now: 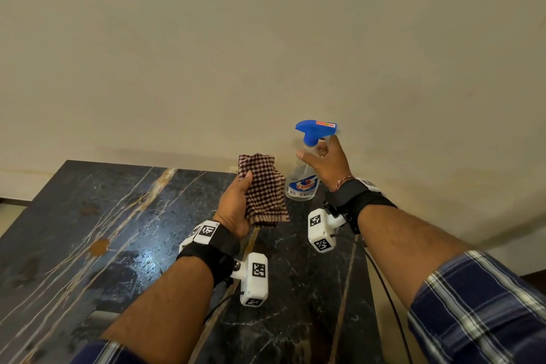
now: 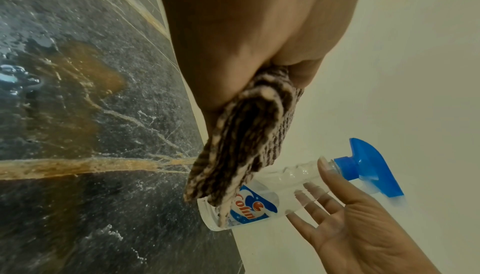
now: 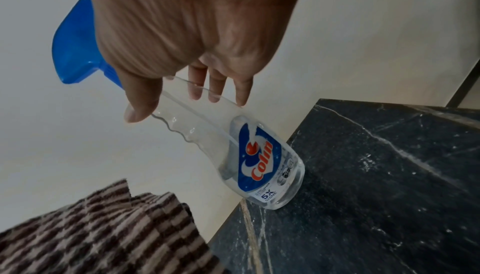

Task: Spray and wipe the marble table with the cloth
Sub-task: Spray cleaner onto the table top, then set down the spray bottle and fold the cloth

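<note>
The marble table is black-grey with thin white veins and an orange-brown streak and blotch, glossy with pale droplets to the left of the cloth. That cloth is checked in dark maroon-brown and beige, with a plain beige band along its lower edge. Just right of the cloth, the spray bottle is clear, with a bright blue trigger head carrying a small red sticker and a blue-and-white label lettered in red; the wall behind it is cream, and the sleeve is navy plaid with white lines.
</note>
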